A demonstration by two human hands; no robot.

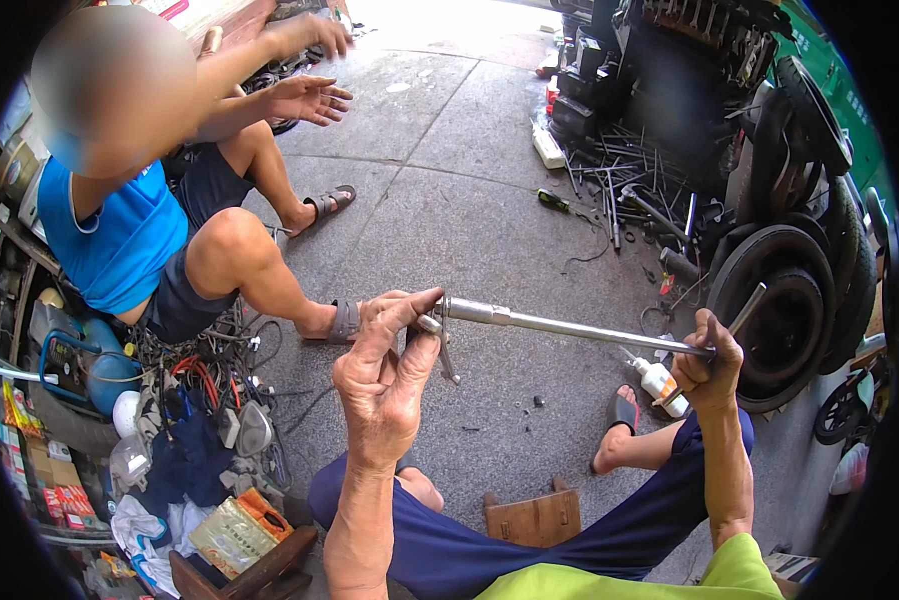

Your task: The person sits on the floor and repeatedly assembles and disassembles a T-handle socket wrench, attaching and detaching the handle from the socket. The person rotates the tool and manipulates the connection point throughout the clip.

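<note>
A long T-handle socket wrench (pixel 589 331) lies nearly level across the space in front of me. My right hand (pixel 707 368) is closed around its crossbar end. At the other end, my left hand (pixel 379 395) pinches a small metal lever-like part (pixel 443 350) against the socket. The fingers partly hide that part, so its exact kind cannot be made out. Below the wrench, near my right hand, a white squeeze bottle (pixel 657 380) with a nozzle stands on the floor.
A co-worker in a blue shirt (pixel 119 235) sits at the left, arms stretched out. Cables and parts (pixel 219 370) are heaped below. Loose tools (pixel 619 195) and a green-handled screwdriver (pixel 552 200) lie ahead right, beside stacked tyres (pixel 724 290). A wooden stool (pixel 534 518) stands between my legs.
</note>
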